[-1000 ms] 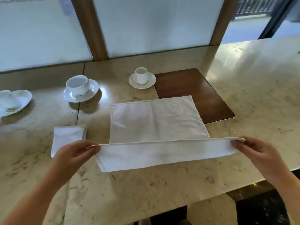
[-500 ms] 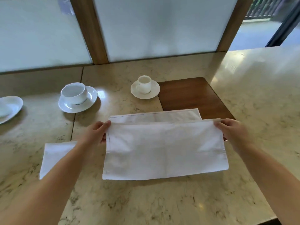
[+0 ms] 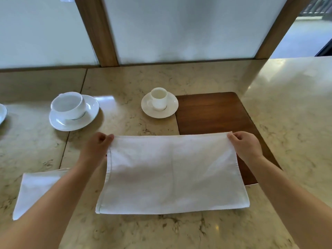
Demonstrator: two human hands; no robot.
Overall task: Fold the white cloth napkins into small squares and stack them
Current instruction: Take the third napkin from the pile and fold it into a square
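A white cloth napkin lies folded in half on the marble counter, its fold toward me and its far edge over the near part of a wooden board. My left hand pinches the far left corner. My right hand pinches the far right corner. A second white napkin, folded small, lies to the left, partly hidden under my left forearm.
A wooden board lies behind the napkin on the right. A small cup on a saucer stands at its left edge, and a larger cup on a saucer stands farther left. Frosted window panels with wooden posts close off the back.
Both hands have carried the napkin's near edge up and over to the far edge, so the top layer now covers the bottom one. The camera has moved closer.
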